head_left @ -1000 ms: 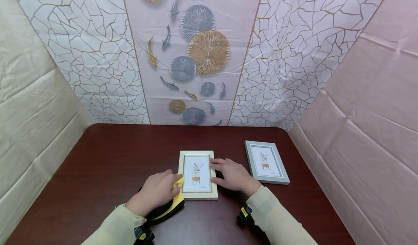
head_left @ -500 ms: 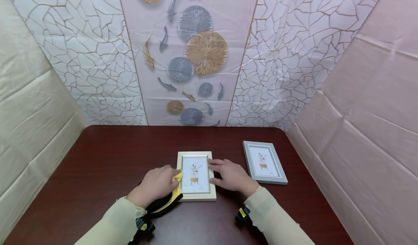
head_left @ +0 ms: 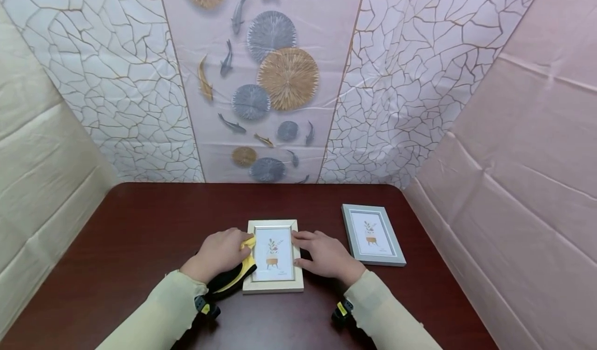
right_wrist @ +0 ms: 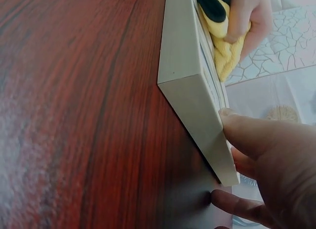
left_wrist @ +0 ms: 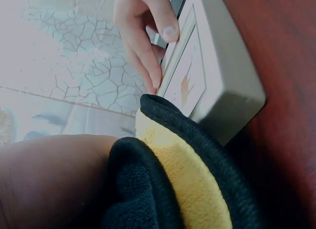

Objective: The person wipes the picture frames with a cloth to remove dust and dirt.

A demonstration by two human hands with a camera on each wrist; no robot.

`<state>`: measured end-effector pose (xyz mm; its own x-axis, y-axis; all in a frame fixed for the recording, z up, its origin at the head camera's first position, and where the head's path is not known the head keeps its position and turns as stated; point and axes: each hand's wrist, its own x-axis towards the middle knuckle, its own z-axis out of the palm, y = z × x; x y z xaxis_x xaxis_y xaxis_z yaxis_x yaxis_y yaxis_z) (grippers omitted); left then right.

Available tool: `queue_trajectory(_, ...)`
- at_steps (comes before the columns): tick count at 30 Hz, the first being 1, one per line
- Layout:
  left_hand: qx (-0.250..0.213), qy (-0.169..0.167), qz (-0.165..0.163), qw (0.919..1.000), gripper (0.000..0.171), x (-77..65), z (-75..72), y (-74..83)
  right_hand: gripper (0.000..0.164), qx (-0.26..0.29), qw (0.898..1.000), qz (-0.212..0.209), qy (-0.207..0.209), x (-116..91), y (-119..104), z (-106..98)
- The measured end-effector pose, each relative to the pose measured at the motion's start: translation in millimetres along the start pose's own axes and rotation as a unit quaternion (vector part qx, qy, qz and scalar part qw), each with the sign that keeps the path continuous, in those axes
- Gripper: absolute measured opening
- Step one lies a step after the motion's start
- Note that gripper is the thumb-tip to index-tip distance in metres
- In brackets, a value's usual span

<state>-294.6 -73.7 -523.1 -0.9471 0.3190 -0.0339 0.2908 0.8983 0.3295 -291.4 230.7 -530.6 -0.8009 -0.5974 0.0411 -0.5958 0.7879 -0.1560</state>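
A cream picture frame [head_left: 272, 291] lies flat on the dark red wooden table, showing a print of a potted plant. My left hand [head_left: 219, 255] pinches a yellow and black cloth [left_wrist: 190, 179] against the upper part of the frame's left border. The cloth's loose part hangs below that hand, partly over the border. My right hand [head_left: 328, 256] rests its thumb and fingertips on the frame's right border. In the right wrist view, its thumb [right_wrist: 247, 128] touches the frame's upper edge, and one finger sits beside the frame at the table surface.
A grey picture frame [head_left: 395, 236] with a similar print lies to the right, apart from my right hand. Patterned cloth [head_left: 261, 153] hangs behind the table [head_left: 154, 220], and plain fabric walls [head_left: 522, 184] stand at both sides.
My left hand has slid the cloth away from me along the left border, towards its upper corner. My right hand stays on the right border. The head view has shifted slightly.
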Motion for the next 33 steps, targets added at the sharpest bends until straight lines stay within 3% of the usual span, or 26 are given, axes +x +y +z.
queue_trajectory(12, -0.025, -0.006, 0.004, 0.9997, 0.044, 21.3, -6.2, -15.0, 0.064, 0.002, 1.000, 0.002, -0.002, 0, -1, 3)
queue_trajectory(22, -0.038, -0.008, 0.011, 0.9992, 0.044, 31.2, -9.1, -24.9, 0.064, 0.014, 1.000, 0.004, -0.002, -3, 1, 3)
queue_trajectory(33, -0.024, -0.024, 0.068, 0.9971, 0.044, 37.5, -15.7, -41.7, 0.065, 0.028, 1.000, 0.012, -0.007, -3, 2, 2)
